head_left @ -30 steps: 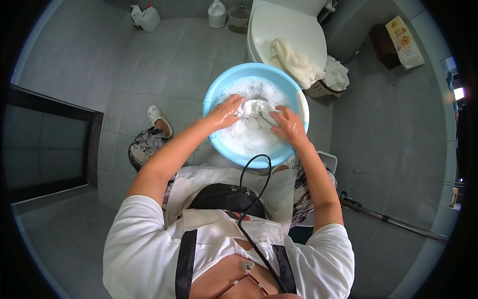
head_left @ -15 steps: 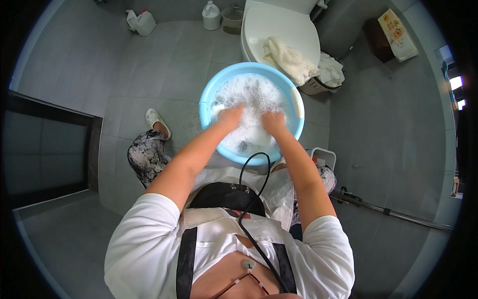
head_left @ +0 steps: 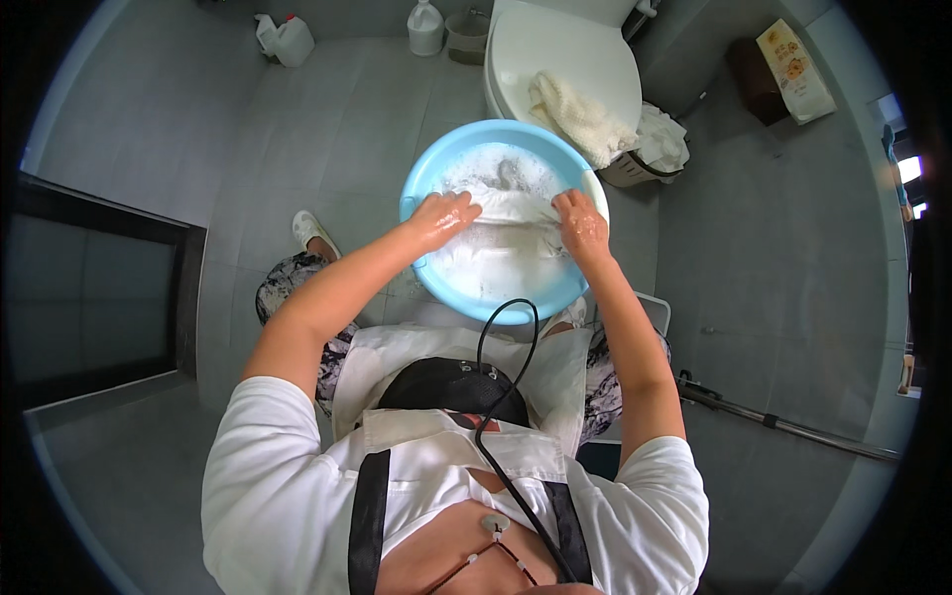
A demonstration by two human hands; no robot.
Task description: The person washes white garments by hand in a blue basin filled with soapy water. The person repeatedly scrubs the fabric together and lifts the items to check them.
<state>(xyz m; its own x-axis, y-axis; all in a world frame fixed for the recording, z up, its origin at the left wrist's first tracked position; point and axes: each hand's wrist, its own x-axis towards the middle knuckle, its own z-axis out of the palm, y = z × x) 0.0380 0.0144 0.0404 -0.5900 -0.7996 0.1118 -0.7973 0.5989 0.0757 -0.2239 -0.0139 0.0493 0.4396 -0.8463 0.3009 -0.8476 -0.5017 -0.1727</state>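
Note:
A light blue plastic basin of sudsy water stands on the floor in front of me. White wet cloth stretches across it between my hands, partly lifted out of the foam. My left hand grips the cloth's left end near the basin's left wall. At the other side my right hand pinches the right end, close to the rim. Both hands are wet with suds. How much more of the cloth lies under the foam is hidden.
Beyond the basin stands a white toilet with a cream knitted cloth on its lid. Beside it is a bin with a white liner. White jugs stand along the far wall. A black cable loops before my chest.
Both hands have come up out of the foam and moved apart. The white cloth, hidden before, now shows stretched between them.

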